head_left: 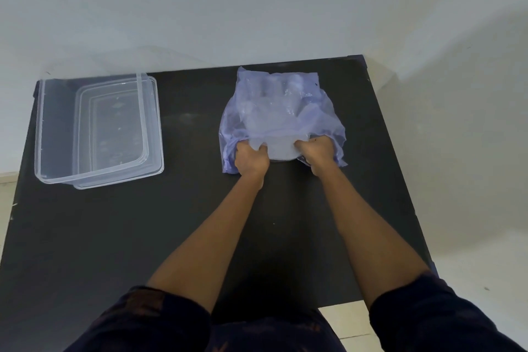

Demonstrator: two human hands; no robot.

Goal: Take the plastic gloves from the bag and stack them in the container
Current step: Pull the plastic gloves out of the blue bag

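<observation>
A thin bluish-purple plastic bag (281, 94) lies flat on the black table (200, 223), right of centre, its mouth toward me. A stack of clear plastic gloves (281, 148) shows through the bag and sticks out of its mouth. My left hand (251, 158) grips the left corner of the bag's mouth, fingers curled into the plastic. My right hand (316, 153) grips the right corner the same way. Whether the fingers also pinch the gloves I cannot tell. The clear rectangular container (60, 128) stands open at the far left.
A clear lid (120, 128) lies against the container's right side, partly overlapping it. A pale wall runs behind the table's far edge. The table's right edge is close to the bag; light floor tiles show beyond it.
</observation>
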